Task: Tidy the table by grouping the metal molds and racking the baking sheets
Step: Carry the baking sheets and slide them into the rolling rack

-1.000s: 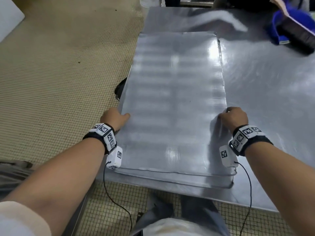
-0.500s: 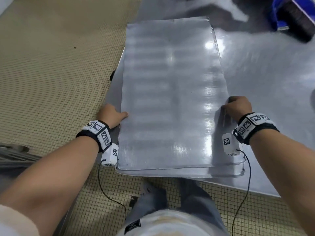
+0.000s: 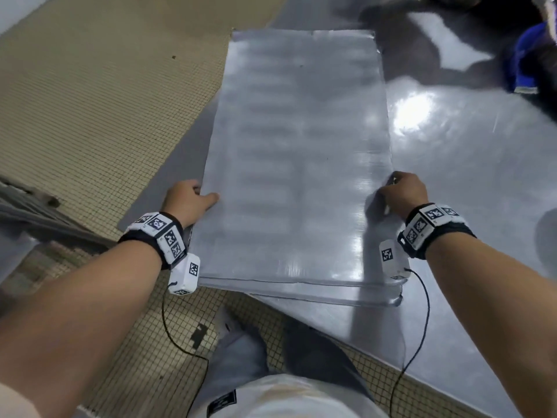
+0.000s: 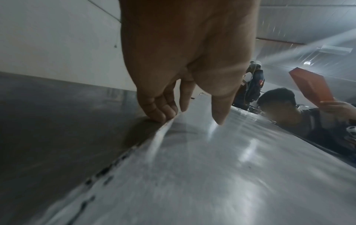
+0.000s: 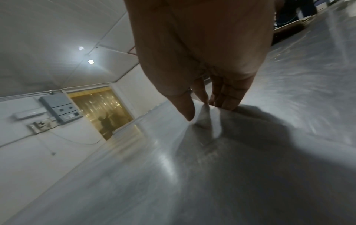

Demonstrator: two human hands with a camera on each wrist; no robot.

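A large flat metal baking sheet (image 3: pixel 298 164) lies lengthwise on the steel table (image 3: pixel 470 182), stacked on at least one more sheet whose rim (image 3: pixel 346 297) shows at the near end. My left hand (image 3: pixel 188 197) grips the sheet's left long edge, thumb on top and fingers curled under (image 4: pixel 159 112). My right hand (image 3: pixel 402 191) grips the right long edge the same way, thumb on top (image 5: pixel 185 108). The near end of the stack overhangs the table's front edge. No metal molds show in any view.
A blue object (image 3: pixel 524 61) with something dark in it sits at the table's far right. Tiled floor (image 3: pixel 90 101) lies to the left, with a grey metal frame (image 3: pixel 36 212) at the left edge. Another person (image 4: pixel 289 109) holding an orange box (image 4: pixel 312 86) is beyond the table.
The stack of sheets has slid toward me and now overhangs the table's near edge. Both hands keep their hold on the long edges.
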